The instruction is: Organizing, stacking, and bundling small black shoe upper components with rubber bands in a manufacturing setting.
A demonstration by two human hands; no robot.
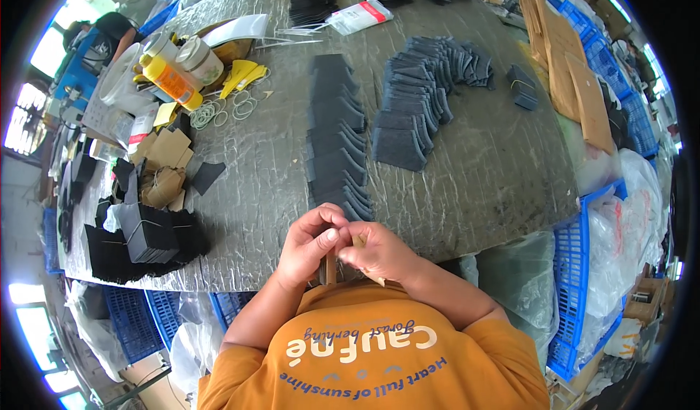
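Observation:
My left hand [308,248] and my right hand [380,250] meet at the near end of the table, thumbs and fingertips pinched together. Out of my right hand sticks a thin tan strip [375,277], its kind unclear. Whatever my left fingers pinch is hidden. Below them, a narrow brown piece [330,271] shows by the table edge; I cannot tell if it is held. Just beyond my fingertips begins a long row of overlapping dark grey cut pieces [335,144]. To its right, a second overlapping row of such pieces [408,107] curves away.
At left stand a yellow bottle [171,80], a jar [200,60], loose rubber bands [208,113] and banded black stacks [149,235]. A small banded bundle [522,88] lies right, near brown paper packets [561,67]. Blue crates [572,279] flank the table.

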